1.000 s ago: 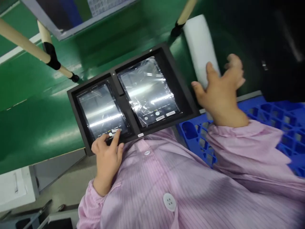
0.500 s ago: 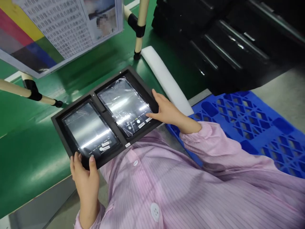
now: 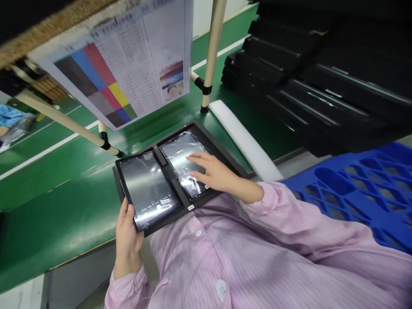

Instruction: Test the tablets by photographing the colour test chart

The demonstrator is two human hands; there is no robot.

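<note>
A black two-compartment tray (image 3: 185, 198) lies on the green bench against my front. My left hand (image 3: 128, 234) grips the lower left corner of the left tablet (image 3: 144, 182), which is tilted up a little out of its compartment. The right tablet (image 3: 175, 156), covered in wrinkled clear film, lies in the other compartment. Over its near part hovers my right hand (image 3: 215, 171), fingers apart and holding nothing; whether a fingertip touches the screen I cannot tell. Both screens are lit with glare across them.
A white foam strip (image 3: 246, 139) lies right of the tray on the green bench (image 3: 48, 214). Black trays (image 3: 309, 86) are stacked at the right, near a blue plastic pallet (image 3: 337, 184). Beyond the tray stand beige pipe legs (image 3: 212, 56) and a hanging printed sheet (image 3: 128, 64).
My left hand has taken hold of the left tablet and raised its edge from the tray. My right hand has left the tray's right rim and moved over the right tablet. The view has shifted.
</note>
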